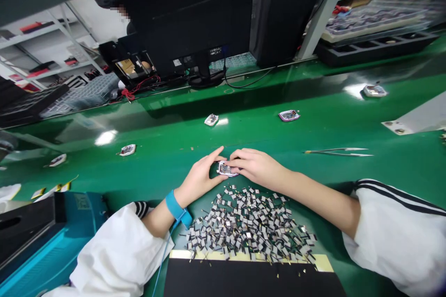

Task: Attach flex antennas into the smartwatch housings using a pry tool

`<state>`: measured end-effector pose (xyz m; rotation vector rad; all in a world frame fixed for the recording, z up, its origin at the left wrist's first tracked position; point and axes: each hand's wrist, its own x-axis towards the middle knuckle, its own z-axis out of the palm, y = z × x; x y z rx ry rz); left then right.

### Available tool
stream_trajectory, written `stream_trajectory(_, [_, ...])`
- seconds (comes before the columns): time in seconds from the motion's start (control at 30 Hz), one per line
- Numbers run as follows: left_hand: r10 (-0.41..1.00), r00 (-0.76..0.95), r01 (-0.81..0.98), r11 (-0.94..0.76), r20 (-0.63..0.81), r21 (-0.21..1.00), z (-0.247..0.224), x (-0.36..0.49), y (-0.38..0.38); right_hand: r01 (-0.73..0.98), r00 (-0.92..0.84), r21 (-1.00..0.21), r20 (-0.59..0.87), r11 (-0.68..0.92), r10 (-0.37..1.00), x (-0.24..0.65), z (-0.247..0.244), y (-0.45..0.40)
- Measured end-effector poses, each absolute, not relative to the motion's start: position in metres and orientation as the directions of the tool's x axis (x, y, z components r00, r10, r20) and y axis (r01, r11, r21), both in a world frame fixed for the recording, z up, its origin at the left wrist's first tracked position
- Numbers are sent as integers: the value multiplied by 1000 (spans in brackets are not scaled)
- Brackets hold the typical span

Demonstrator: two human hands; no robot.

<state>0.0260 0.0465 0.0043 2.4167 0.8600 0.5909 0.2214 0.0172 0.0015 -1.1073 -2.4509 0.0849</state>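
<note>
A small white and purple casing with electronics inside point(226, 169) lies on the green mat, between my two hands. My left hand point(200, 176), with a blue strap point(177, 208) at the wrist, has its thumb and fingers around the casing's left side. The fingers of my right hand point(256, 166) are bent over the casing's right part and hide it; whether they pinch a small part is hidden. Just below the hands spreads a heap of small grey parts with dark leads point(249, 222).
Tweezers point(337, 151) lie to the right. Similar casings point(289, 115) are spaced along the green table point(174, 134). A monitor point(195, 23) stands behind, trays point(376, 48) at the back right. A teal and black box point(80, 213) is at left, a black mat point(251, 280) in front.
</note>
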Motion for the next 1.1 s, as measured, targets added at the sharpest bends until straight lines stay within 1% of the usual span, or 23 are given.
stream_trajectory(0.07, [691, 676, 428, -650, 255, 628, 4, 27, 45, 740, -583, -64, 436, 670, 686, 218, 3, 14])
stream_trajectory(0.13, [711, 645, 409, -630, 279, 661, 3, 28, 44, 764, -586, 58, 481, 643, 653, 211, 5, 11])
stream_trajectory(0.27, [723, 620, 402, -627, 305, 668, 4, 28, 42, 785, -567, 103, 516, 610, 643, 200, 12, 9])
stream_trajectory(0.4, [717, 616, 355, -623, 327, 697, 4, 27, 42, 793, -560, 130, 543, 595, 626, 196, 18, 11])
stream_trajectory(0.53, [739, 602, 319, -570, 303, 757, 4, 28, 41, 760, -607, 207, 564, 616, 559, 198, 21, 13])
stream_trajectory(0.6, [728, 617, 288, -562, 299, 775, 4, 28, 41, 745, -626, 242, 577, 622, 525, 199, 21, 14])
stream_trajectory(0.67, [708, 636, 262, -574, 308, 776, 3, 28, 41, 736, -631, 241, 582, 633, 513, 199, 18, 15])
stream_trajectory(0.73, [694, 646, 247, -584, 317, 773, 2, 28, 41, 742, -612, 197, 589, 641, 527, 199, 14, 16])
stream_trajectory(0.87, [707, 625, 244, -580, 330, 777, 0, 28, 43, 746, -527, -21, 593, 665, 609, 201, 8, 14])
stream_trajectory(0.9, [714, 614, 251, -581, 337, 774, 0, 28, 43, 741, -522, -51, 584, 669, 622, 201, 8, 13])
stream_trajectory(0.93, [717, 605, 259, -587, 345, 767, 0, 28, 43, 742, -526, -50, 574, 668, 627, 201, 9, 12])
stream_trajectory(0.97, [717, 600, 269, -597, 354, 756, 0, 28, 43, 751, -535, -19, 568, 660, 626, 201, 10, 11])
stream_trajectory(1.1, [702, 586, 317, -658, 405, 683, 1, 28, 41, 794, -565, 172, 565, 584, 602, 197, 18, 10])
